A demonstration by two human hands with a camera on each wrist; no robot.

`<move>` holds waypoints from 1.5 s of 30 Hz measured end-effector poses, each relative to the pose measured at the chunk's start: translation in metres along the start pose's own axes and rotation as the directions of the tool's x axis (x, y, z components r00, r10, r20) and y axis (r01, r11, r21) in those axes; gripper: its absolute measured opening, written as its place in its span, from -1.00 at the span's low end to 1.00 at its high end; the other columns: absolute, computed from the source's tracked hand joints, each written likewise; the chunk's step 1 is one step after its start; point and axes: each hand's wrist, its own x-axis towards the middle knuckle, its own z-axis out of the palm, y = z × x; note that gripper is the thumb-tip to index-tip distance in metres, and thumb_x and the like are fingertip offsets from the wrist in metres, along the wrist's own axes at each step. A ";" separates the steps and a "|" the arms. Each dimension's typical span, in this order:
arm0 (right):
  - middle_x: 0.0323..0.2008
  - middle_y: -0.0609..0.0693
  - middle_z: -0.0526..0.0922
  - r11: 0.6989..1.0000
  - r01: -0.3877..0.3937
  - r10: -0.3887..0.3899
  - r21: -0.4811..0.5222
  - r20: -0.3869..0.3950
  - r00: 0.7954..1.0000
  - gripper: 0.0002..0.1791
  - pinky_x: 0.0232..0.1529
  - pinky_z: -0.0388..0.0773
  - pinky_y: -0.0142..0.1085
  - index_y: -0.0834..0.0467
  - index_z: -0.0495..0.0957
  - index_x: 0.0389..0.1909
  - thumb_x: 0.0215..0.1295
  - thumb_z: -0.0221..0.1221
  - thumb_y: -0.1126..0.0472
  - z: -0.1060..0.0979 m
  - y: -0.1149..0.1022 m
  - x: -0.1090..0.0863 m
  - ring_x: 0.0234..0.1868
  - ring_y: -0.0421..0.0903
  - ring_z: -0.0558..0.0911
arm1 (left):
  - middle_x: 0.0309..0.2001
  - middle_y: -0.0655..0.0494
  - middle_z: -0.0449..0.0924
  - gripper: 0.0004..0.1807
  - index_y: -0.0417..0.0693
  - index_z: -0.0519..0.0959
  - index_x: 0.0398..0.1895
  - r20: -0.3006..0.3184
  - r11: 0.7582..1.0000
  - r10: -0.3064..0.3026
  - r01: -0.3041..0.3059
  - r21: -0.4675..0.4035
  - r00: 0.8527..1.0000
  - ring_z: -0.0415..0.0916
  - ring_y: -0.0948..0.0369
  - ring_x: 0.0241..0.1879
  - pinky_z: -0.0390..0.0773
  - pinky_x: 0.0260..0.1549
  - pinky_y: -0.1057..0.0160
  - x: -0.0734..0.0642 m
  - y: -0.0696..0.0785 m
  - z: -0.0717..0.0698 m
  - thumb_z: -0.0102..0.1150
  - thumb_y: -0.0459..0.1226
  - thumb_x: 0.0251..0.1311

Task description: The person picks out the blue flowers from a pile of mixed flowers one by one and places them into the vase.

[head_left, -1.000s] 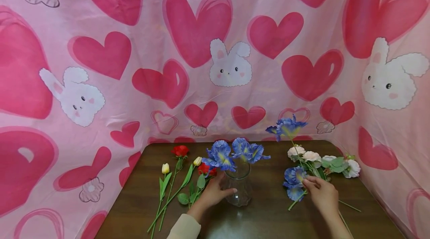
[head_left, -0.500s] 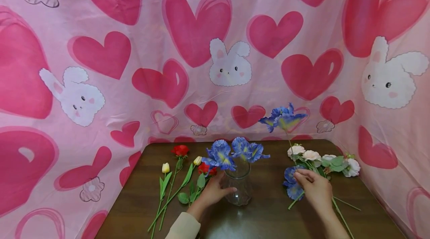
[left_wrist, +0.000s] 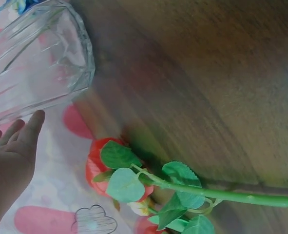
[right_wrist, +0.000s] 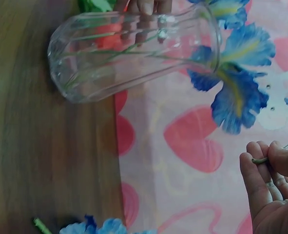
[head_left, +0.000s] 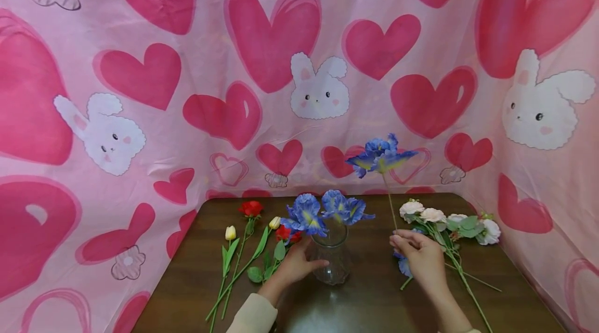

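Note:
A clear glass vase (head_left: 333,268) stands mid-table, with two blue irises (head_left: 306,217) in it, blooms leaning over the rim. My left hand (head_left: 296,264) is at its left side, thumb toward the front; in the left wrist view its fingers (left_wrist: 30,132) are extended, tips right at the glass. To the right of the vase, my right hand (head_left: 423,259) pinches the stem of another blue iris (head_left: 381,157) between thumb and fingertips, bloom up. The right wrist view shows the short stem end (right_wrist: 259,160) poking out of the pinch. Behind that hand lies one more blue iris (head_left: 403,265), partly hidden.
Pale pink roses (head_left: 432,215) on long stems lie at the table's right. On the left lie red roses (head_left: 251,209) and yellow-white tulips (head_left: 230,233). A pink heart-printed cloth (head_left: 318,140) hangs behind the dark wooden table (head_left: 362,307).
My right hand has moved left with the iris, raising its bloom and bringing it nearer the vase. My left hand stays at the vase.

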 end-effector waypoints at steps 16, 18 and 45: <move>-0.31 0.28 0.70 0.987 0.061 -0.070 0.146 0.060 0.996 -0.84 -0.32 0.65 -0.31 0.51 0.58 -0.17 0.27 0.18 0.49 0.020 -0.023 -0.012 -0.36 -0.18 0.72 | 0.12 -0.10 0.57 -0.29 -0.19 0.48 0.27 -0.048 0.993 0.001 0.005 0.114 0.999 0.55 -0.02 0.07 0.56 -0.03 0.00 -0.020 0.027 -0.021 0.37 0.01 0.11; -0.32 0.28 0.70 0.984 0.068 -0.080 0.162 0.070 0.994 -0.85 -0.32 0.65 -0.30 0.52 0.58 -0.19 0.27 0.17 0.51 0.024 -0.023 -0.014 -0.36 -0.17 0.72 | 0.07 -0.08 0.61 -0.35 -0.18 0.55 0.19 -0.066 0.991 0.007 0.001 0.130 0.998 0.58 0.01 0.02 0.58 -0.07 0.04 -0.022 0.030 -0.025 0.38 0.00 0.10; -0.36 0.25 0.71 0.967 -0.073 -0.003 0.244 0.297 0.955 -0.86 -0.32 0.66 -0.28 0.48 0.60 -0.23 0.23 0.22 0.48 0.067 -0.027 -0.041 -0.37 -0.03 0.72 | -0.11 -0.13 0.68 -0.70 -0.24 0.64 0.02 -0.111 0.925 0.167 -0.194 -0.326 0.980 0.65 0.17 -0.12 0.61 -0.16 0.30 -0.025 0.111 -0.038 0.28 -0.33 0.23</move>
